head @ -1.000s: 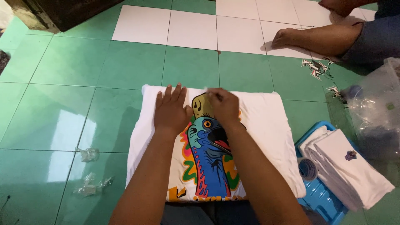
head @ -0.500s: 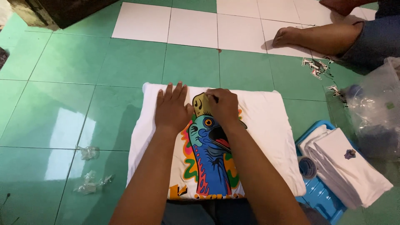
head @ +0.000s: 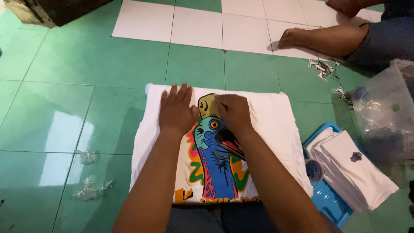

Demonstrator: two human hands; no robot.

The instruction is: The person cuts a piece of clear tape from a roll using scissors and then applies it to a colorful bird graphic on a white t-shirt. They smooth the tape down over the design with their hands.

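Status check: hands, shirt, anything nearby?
Left hand flat, right hand curled, both on white printed shirt. Folded shirts right, plastic scraps left; none obstructing.

White T-shirt [head: 276, 125] with a colourful bird print [head: 215, 159] lies flat on the green tile floor [head: 64, 99]. Left hand [head: 176, 110] flat on the shirt, fingers spread, left of the print's top. Right hand [head: 233, 111] curled on the print's top edge. Right of the shirt: folded white shirts [head: 353, 170] on a blue tray [head: 330, 200], clear plastic bag [head: 381, 112] beyond. Another person's bare foot [head: 297, 38] past the shirt's far edge. Plastic scraps [head: 88, 187] left of it.
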